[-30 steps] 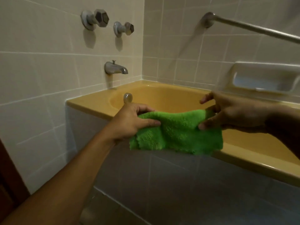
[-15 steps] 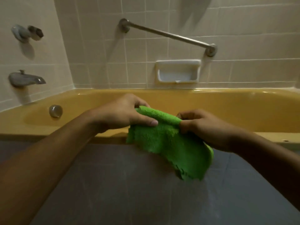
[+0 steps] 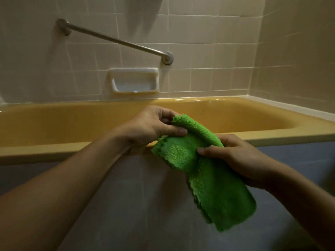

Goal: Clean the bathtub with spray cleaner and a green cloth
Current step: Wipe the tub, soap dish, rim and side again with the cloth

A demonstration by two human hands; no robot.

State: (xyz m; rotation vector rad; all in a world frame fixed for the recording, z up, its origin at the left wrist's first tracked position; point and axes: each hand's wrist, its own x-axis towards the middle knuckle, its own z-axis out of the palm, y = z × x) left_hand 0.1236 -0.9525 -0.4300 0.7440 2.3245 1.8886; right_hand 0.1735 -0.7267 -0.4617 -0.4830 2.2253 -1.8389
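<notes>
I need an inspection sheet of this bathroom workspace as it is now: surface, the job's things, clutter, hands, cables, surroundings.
Surface: yellow bathtub, rim and inner wall bare; wet or dirty cannot be told.
Job's things: green cloth held in front of the tub's near rim, partly folded, lower end hanging; spray cleaner, nothing seen.
Clutter: nothing seen.
Hands: left hand pinches the cloth's upper edge; right hand grips its middle.
Cables: nothing seen.
Surroundings: tiled wall with a slanted grab bar and a recessed soap dish.
</notes>
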